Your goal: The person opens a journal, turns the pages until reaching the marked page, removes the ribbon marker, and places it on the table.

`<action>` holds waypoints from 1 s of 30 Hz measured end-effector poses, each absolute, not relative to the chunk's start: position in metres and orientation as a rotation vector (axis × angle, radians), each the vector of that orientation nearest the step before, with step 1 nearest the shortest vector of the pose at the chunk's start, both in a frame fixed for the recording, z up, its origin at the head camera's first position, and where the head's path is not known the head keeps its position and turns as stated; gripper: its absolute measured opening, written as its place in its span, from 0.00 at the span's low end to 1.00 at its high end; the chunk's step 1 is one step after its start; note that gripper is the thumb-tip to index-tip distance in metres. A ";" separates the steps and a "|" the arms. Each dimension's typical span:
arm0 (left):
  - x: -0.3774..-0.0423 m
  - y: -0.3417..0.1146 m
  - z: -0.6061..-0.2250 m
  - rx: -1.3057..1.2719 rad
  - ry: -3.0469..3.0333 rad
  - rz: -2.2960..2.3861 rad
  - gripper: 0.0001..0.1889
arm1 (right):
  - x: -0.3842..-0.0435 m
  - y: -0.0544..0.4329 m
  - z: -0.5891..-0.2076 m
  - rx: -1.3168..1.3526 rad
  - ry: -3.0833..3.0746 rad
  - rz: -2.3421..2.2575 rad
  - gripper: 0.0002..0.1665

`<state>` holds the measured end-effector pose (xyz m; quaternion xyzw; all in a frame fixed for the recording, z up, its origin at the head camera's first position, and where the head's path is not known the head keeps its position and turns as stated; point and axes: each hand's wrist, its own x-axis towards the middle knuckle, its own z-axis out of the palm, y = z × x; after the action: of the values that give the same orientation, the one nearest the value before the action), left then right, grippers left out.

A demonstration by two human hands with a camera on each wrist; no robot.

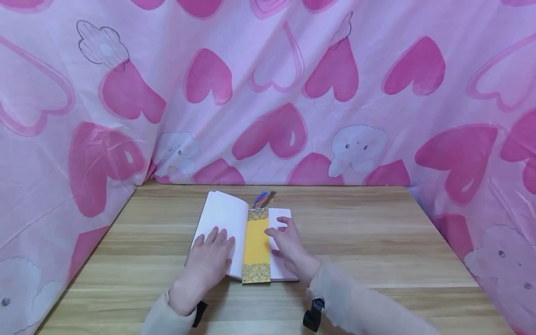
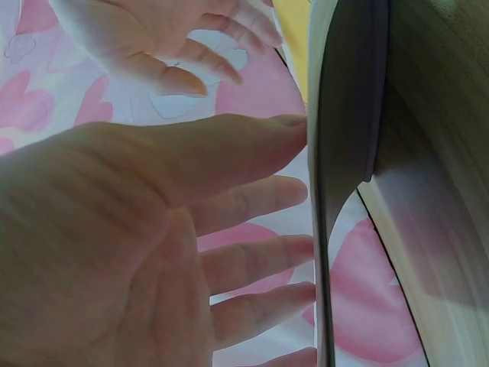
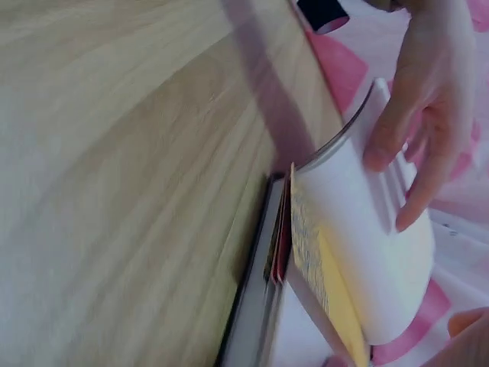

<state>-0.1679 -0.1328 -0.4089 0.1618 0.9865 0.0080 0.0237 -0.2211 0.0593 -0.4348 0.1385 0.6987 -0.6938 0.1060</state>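
Observation:
An open notebook (image 1: 225,211) with blank white pages lies on the wooden table. Along its middle, on the right-hand page, lies a yellow bookmark (image 1: 257,244) with dark lacy patterns at both ends. Edges of red and dark cards (image 3: 281,245) show under it in the right wrist view. My left hand (image 1: 209,258) rests on the left page, its fingertips pressing the paper. Over the right page, my right hand (image 1: 293,246) has its fingers spread and slightly bent, the index finger beside the bookmark's right edge. Whether it touches the bookmark, I cannot tell.
Blue, orange and dark tassels (image 1: 264,199) stick out past the notebook's top edge. The wooden table (image 1: 360,223) extends to both sides. A pink heart-patterned cloth (image 1: 268,93) hangs behind it and at its sides. Dark straps (image 1: 314,314) sit at the wrists.

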 end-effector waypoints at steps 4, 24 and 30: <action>-0.168 -0.133 -0.410 0.490 3.049 0.011 0.26 | -0.226 0.057 -0.437 0.454 2.055 -1.969 0.39; -0.167 -0.135 -0.407 0.535 3.068 0.006 0.25 | -0.245 0.059 -0.445 0.328 2.065 -1.903 0.17; -0.167 -0.136 -0.408 0.532 3.062 -0.008 0.25 | -0.247 0.073 -0.428 0.306 2.122 -1.862 0.18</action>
<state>-0.1673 -0.1359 -0.4078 0.1711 0.9851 -0.0026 0.0170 -0.2473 0.0726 -0.4276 0.1064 0.7388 -0.6483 0.1502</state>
